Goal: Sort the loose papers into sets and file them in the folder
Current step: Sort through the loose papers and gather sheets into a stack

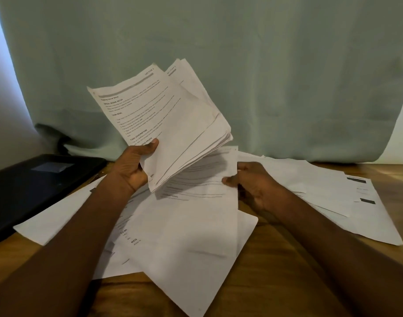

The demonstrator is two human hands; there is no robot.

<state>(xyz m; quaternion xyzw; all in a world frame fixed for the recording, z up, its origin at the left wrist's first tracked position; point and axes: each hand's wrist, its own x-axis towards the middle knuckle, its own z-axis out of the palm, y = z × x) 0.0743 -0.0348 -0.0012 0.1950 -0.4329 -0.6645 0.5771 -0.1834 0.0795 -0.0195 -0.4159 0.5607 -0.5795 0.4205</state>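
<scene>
My left hand [136, 165] grips the lower corner of a thick stack of printed sheets [170, 115], held up above the table with the thumb on the top page. My right hand [248, 181] pinches the right edge of a single printed sheet [202, 184] that curves up from the table just under the stack. More loose papers [186, 243] lie spread over the wooden table in front of me, and another pile of papers [328, 193] lies to the right. A black folder [33, 179] lies flat at the left.
A pale green curtain [241, 65] hangs behind the table. Bare wood of the table [276, 271] shows in front, between the paper piles. The folder's near edge runs off the left side of the view.
</scene>
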